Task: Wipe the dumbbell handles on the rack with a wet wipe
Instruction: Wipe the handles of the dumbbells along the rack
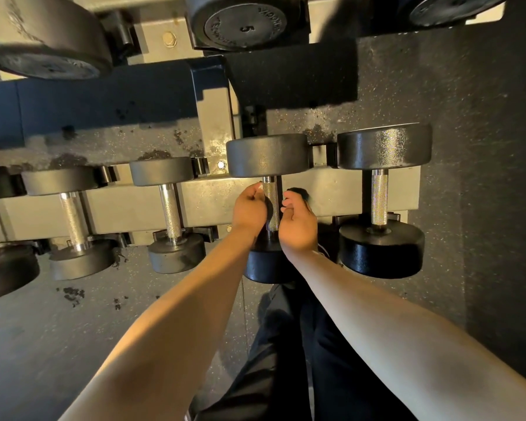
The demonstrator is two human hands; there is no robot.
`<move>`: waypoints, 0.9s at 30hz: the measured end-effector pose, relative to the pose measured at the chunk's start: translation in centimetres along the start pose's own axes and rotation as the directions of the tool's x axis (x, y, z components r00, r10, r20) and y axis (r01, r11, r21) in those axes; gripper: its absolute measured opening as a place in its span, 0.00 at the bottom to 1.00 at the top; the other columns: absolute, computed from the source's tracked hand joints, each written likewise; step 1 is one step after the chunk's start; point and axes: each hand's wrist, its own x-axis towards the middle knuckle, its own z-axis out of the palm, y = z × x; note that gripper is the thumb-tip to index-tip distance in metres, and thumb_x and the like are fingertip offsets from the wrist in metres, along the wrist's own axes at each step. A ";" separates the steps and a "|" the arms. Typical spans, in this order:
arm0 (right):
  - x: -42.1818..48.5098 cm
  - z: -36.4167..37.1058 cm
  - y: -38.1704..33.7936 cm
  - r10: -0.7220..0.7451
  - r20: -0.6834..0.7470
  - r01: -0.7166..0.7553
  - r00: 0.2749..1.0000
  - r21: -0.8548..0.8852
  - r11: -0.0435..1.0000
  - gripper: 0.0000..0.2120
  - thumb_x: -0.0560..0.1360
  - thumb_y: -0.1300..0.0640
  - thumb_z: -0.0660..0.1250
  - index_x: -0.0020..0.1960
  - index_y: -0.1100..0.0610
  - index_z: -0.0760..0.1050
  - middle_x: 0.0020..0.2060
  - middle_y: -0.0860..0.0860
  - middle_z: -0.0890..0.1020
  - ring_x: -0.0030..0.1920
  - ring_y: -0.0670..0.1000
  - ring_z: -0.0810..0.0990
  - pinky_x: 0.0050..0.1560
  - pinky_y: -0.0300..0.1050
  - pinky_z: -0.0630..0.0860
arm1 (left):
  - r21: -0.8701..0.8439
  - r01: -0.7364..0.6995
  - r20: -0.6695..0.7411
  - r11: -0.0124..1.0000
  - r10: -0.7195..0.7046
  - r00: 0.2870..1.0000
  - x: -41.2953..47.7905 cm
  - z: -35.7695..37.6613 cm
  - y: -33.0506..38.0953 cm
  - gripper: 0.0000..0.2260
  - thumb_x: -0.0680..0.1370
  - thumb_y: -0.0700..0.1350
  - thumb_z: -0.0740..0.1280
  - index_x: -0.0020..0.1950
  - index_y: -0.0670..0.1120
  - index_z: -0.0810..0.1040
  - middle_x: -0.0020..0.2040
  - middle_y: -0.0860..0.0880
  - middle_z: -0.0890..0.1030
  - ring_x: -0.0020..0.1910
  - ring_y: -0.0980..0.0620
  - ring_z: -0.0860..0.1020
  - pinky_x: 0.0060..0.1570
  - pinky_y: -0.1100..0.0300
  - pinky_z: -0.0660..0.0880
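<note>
Head view: both hands hide the wipe.

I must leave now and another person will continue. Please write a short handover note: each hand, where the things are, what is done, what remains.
Left hand: fingers curled, pinching a small white bit, likely the wet wipe, against the left side of the handle.
Right hand: fingers curled beside the same handle; what it holds cannot be told.
That dumbbell sits on the lower rack, second from the right.
Done: cannot be judged from this view.
Left: finish this handle, then the other handles.
</note>
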 end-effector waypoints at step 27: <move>0.1 -1.2 -0.8 0.135 0.123 -0.143 0.983 0.054 0.988 0.20 0.77 0.68 0.55 0.61 0.57 0.79 0.53 0.55 0.82 0.55 0.57 0.81 0.61 0.56 0.77 | 0.490 -0.058 0.040 0.870 0.044 0.998 -4.2 0.3 -2.7 0.09 0.82 0.45 0.59 0.50 0.44 0.77 0.51 0.39 0.82 0.51 0.37 0.79 0.52 0.49 0.76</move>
